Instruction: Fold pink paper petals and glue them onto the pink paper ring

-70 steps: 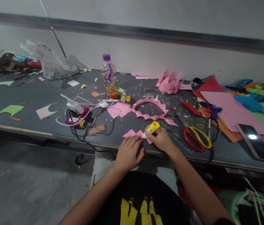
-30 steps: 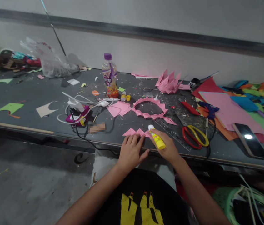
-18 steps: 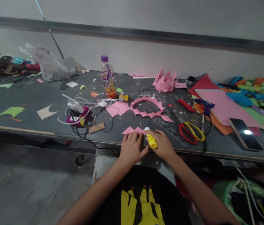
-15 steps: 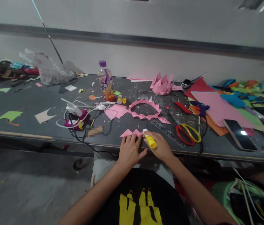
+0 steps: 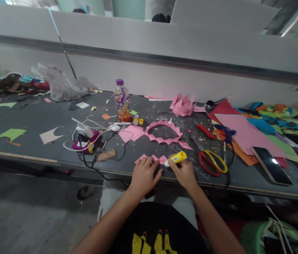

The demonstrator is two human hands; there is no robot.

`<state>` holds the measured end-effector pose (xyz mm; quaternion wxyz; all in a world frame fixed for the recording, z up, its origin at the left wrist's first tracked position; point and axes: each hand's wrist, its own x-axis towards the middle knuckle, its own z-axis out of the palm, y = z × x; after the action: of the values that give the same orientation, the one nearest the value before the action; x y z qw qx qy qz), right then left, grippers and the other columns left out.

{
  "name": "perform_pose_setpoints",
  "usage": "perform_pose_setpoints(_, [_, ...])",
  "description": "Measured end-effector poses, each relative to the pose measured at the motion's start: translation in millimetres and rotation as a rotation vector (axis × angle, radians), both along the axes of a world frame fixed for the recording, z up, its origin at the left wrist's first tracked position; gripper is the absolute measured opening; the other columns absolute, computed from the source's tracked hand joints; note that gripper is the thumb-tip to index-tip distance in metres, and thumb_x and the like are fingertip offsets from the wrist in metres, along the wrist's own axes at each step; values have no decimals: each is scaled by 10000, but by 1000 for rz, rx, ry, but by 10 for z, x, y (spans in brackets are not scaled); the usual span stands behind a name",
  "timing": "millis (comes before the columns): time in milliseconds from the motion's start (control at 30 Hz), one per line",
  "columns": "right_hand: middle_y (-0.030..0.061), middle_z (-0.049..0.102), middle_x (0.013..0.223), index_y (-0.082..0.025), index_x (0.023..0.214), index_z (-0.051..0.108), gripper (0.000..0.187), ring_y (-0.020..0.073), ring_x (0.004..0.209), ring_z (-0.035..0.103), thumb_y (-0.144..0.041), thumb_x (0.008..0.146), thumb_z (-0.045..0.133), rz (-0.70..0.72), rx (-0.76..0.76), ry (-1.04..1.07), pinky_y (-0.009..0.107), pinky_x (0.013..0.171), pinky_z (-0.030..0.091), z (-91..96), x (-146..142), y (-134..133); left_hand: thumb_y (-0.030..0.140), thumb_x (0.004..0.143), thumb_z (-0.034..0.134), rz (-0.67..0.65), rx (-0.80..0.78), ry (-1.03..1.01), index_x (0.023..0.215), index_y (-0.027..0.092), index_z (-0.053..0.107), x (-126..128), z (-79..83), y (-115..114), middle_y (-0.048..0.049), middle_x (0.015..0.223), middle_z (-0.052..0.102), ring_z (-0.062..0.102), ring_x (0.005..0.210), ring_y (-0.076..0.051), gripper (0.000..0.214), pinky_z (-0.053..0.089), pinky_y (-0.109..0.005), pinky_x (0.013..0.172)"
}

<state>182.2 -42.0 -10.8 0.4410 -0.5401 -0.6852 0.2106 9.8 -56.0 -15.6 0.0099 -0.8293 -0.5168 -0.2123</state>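
My left hand (image 5: pixel 145 174) lies flat, fingers spread, on a small folded pink paper piece (image 5: pixel 152 158) at the near edge of the dark table (image 5: pixel 32 120). My right hand (image 5: pixel 184 173) grips a yellow glue bottle (image 5: pixel 176 158), lying sideways with its white tip toward the pink piece. Just beyond stands a pink zigzag paper ring (image 5: pixel 164 131). Flat pink folded sheets (image 5: pixel 131 133) lie left of the ring.
Red-and-yellow scissors (image 5: pixel 213 161) lie right of my right hand, a phone (image 5: pixel 270 160) and stacked coloured paper (image 5: pixel 246 135) further right. A drink bottle (image 5: pixel 121 100), white cables (image 5: pixel 90 128), a pink folded crown (image 5: pixel 183 104) and paper scraps sit behind.
The glue bottle has tipped from pointing up-left to lying sideways, tip at the pink piece. My head has tilted up, showing more of the wall. My left hand stays on the paper.
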Motion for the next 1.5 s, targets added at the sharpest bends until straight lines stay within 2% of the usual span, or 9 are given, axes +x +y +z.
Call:
perform_pose_setpoints(167, [80, 720, 751, -181, 841, 646, 282, 230, 708, 681, -426, 837, 508, 13, -13, -61, 300, 627, 521, 24, -88, 81, 367, 884, 466, -19, 20, -43, 1156, 182, 578, -5, -80, -66, -83, 1033, 604, 530, 955, -229, 348, 418, -364, 814])
perform_pose_setpoints(400, [74, 713, 711, -190, 775, 640, 285, 220, 647, 675, -426, 835, 489, -60, 108, -100, 300, 609, 515, -9, -80, 59, 377, 877, 468, 0, 37, -64, 1167, 184, 570, 7, -127, -73, -78, 1008, 611, 538, 929, -225, 363, 418, -358, 797])
perform_pose_setpoints(633, [81, 712, 681, -180, 798, 648, 310, 232, 641, 680, -447, 825, 492, -11, 37, -175, 286, 563, 488, -20, -116, 117, 370, 872, 473, -2, 36, -74, 1173, 182, 570, 11, -139, -79, -84, 1033, 606, 531, 933, -228, 368, 417, -361, 806])
perform_pose_setpoints(967, [68, 664, 593, -180, 763, 607, 278, 218, 553, 638, -422, 819, 483, -109, 18, -481, 267, 505, 392, -81, -163, 185, 353, 868, 463, 30, 55, -57, 1136, 172, 597, 49, -129, -79, -87, 992, 607, 522, 905, -231, 350, 407, -367, 783])
perform_pose_setpoints(1067, [66, 636, 538, -180, 704, 591, 314, 225, 530, 625, -459, 807, 490, -147, 14, -390, 279, 501, 397, -75, -97, 175, 342, 868, 465, 45, 54, -62, 1143, 176, 595, 59, -128, -82, -86, 993, 606, 517, 913, -232, 347, 404, -368, 790])
perform_pose_setpoints(1167, [80, 652, 580, -181, 671, 570, 358, 231, 573, 638, -500, 805, 480, -315, 66, -71, 299, 531, 452, -73, -30, 176, 332, 869, 463, 52, 47, -69, 1140, 186, 597, 62, -130, -83, -86, 993, 604, 514, 922, -230, 336, 403, -372, 799])
perform_pose_setpoints(1233, [96, 693, 732, -164, 787, 592, 340, 225, 646, 660, -483, 816, 479, -349, 106, 154, 316, 586, 501, -72, -8, 167, 329, 871, 462, 50, 43, -74, 1146, 188, 596, 61, -131, -82, -86, 992, 604, 516, 924, -229, 337, 405, -373, 799])
perform_pose_setpoints(1400, [89, 690, 1010, -197, 1130, 527, 311, 203, 901, 676, -324, 846, 514, 71, 17, 167, 355, 837, 517, -70, -13, 56, 334, 878, 457, 39, 33, -80, 1158, 187, 595, 52, -125, -79, -86, 983, 600, 514, 930, -229, 345, 406, -370, 798])
perform_pose_setpoints(1500, [80, 703, 983, -205, 1165, 500, 311, 199, 933, 674, -273, 862, 490, 159, -30, 116, 354, 857, 514, -70, -4, -6, 336, 879, 455, 47, 28, -71, 1157, 188, 596, 54, -123, -81, -86, 977, 596, 509, 925, -232, 345, 404, -372, 796])
